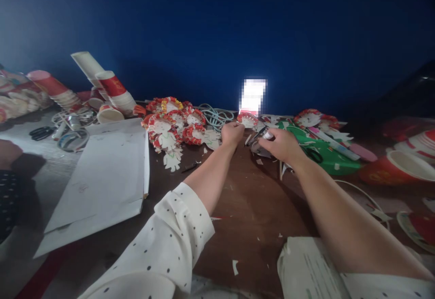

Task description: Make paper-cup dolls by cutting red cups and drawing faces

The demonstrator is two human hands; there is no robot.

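My left hand (233,133) is closed in a pinch on the brown table (238,199). At its fingertips is a red-rimmed white paper figure (247,120), seemingly gripped at its edge. My right hand (283,146) is closed around a small, dark and white tube-like object (264,134), whose exact kind I cannot make out. Left of my left hand lies a heap of similar red-frilled paper figures (176,120), some with white body cut-outs. A coil of pale blue cord (215,117) lies behind that hand.
A large white board (102,176) lies at left, with stacked paper cups (117,93), black scissors (41,132) and a tape roll (73,139) beyond. Green sheet material (335,156) and a red cup (394,167) are at right. Another person's arm (8,158) shows far left.
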